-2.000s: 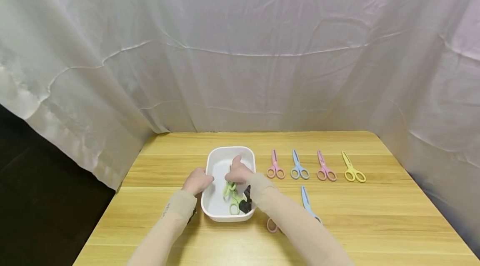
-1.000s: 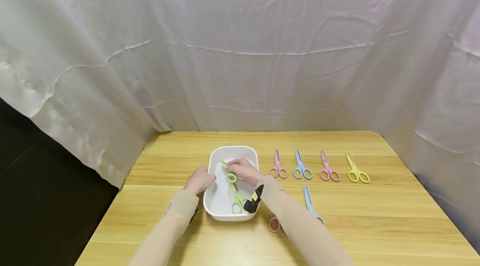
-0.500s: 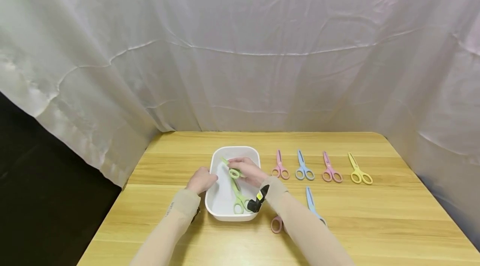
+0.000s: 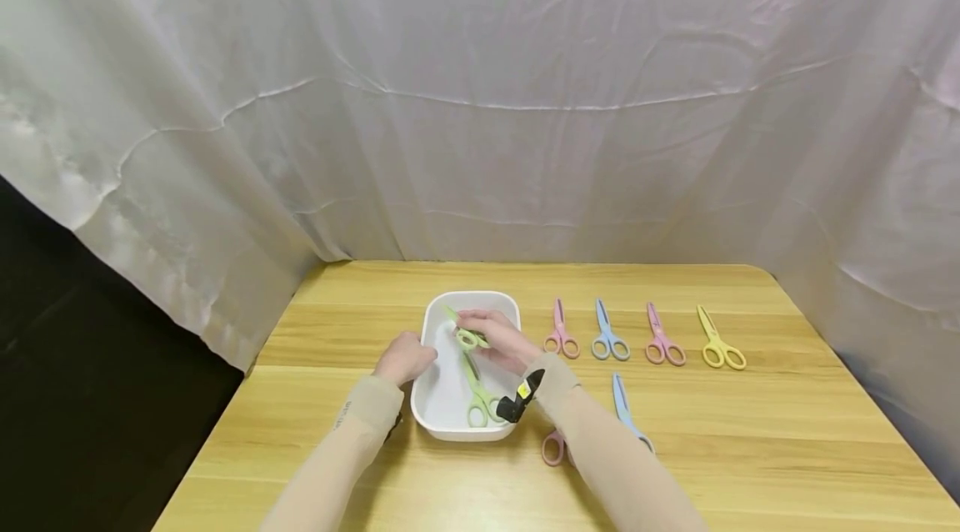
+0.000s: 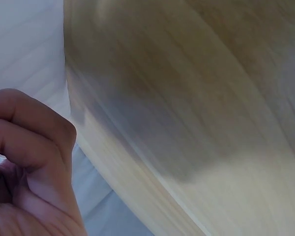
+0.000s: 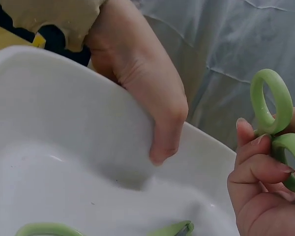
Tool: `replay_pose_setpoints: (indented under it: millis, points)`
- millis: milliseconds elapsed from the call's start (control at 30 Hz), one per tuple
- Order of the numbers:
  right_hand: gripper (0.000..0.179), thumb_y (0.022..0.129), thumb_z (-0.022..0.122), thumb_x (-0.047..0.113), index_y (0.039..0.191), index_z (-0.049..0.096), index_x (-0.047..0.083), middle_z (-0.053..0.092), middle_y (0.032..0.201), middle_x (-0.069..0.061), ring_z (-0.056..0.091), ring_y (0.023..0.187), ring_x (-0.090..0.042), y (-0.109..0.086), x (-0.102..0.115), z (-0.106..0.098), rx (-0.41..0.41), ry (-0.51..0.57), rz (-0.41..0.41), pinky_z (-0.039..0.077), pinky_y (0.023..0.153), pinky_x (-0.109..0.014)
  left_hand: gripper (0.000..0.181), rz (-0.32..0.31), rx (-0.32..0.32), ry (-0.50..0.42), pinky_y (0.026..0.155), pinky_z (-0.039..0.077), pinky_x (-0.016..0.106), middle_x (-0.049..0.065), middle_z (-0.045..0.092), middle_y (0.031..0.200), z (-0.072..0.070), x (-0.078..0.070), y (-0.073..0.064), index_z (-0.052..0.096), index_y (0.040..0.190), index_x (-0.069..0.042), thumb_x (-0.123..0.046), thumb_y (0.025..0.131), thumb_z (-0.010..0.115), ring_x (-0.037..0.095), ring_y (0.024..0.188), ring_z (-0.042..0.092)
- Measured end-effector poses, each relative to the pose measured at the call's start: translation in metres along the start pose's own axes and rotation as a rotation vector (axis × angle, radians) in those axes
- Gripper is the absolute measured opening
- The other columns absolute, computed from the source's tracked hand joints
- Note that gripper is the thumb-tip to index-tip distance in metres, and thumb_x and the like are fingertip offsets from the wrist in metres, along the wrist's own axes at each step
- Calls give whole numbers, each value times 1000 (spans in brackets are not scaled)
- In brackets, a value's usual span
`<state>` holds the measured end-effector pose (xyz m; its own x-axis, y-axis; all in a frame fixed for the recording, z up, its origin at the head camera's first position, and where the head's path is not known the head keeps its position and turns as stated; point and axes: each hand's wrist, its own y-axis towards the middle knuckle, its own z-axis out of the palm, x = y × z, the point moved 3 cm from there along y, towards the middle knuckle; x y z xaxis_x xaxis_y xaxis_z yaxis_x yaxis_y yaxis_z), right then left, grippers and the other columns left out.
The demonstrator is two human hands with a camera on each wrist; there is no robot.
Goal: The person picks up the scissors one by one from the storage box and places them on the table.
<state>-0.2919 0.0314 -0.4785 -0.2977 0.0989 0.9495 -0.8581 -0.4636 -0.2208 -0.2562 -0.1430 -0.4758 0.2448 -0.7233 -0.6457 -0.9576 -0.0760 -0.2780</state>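
My left hand [image 4: 405, 358] grips the left rim of a white plastic tub [image 4: 465, 436], its thumb hooked over the inside, as the right wrist view shows. Curled fingers [image 5: 29, 132] of that hand appear in the left wrist view. My right hand [image 4: 498, 338] pinches green scissors [image 6: 280, 105] above the tub, finger loops towards me and tip pointing up-left in the head view. A second pair of green scissors [image 4: 480, 399] lies on the tub floor, loops at the near end; part of it is hidden by the wrist camera.
Right of the tub lie pink scissors [image 4: 560, 342], blue scissors [image 4: 609, 342], another pink pair [image 4: 662, 347] and yellow scissors [image 4: 722, 353] in a row. Nearer are more blue scissors [image 4: 624, 407] and pink scissors [image 4: 553, 449], partly under my right forearm. A pale curtain [image 4: 480, 182] hangs behind the wooden table [image 4: 750, 449].
My right hand reached down over the green scissors in the tub, and now holds one pair raised, tilted up-left. The second pair shows more fully. My left hand stays at the rim.
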Motion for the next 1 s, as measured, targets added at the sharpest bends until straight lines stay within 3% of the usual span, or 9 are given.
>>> replay_pose_setpoints:
  millis: [267, 567, 1000]
  points:
    - [49, 101, 54, 13, 145, 45, -8, 66, 100, -3, 61, 84, -5, -12, 6, -2, 24, 44, -6, 54, 72, -13, 36, -6, -7, -1, 64, 63, 34, 21, 70, 100, 1, -2, -2, 63, 110, 10, -14, 84, 55, 25, 80, 70]
    - [49, 101, 53, 12, 146, 44, -5, 66, 92, 4, 60, 81, -3, -22, 15, -12, 10, 38, -31, 50, 67, -12, 42, -26, 1, -29, 65, 64, 36, 24, 68, 104, 2, 1, 0, 58, 117, 12, -14, 85, 55, 28, 83, 71]
    - [49, 102, 52, 13, 148, 44, -1, 65, 98, 4, 58, 85, -4, -42, 22, -36, -18, 13, -32, 50, 71, -13, 43, -21, -1, -21, 67, 64, 35, 23, 68, 104, 2, 1, 0, 58, 119, 13, -13, 84, 53, 28, 84, 69]
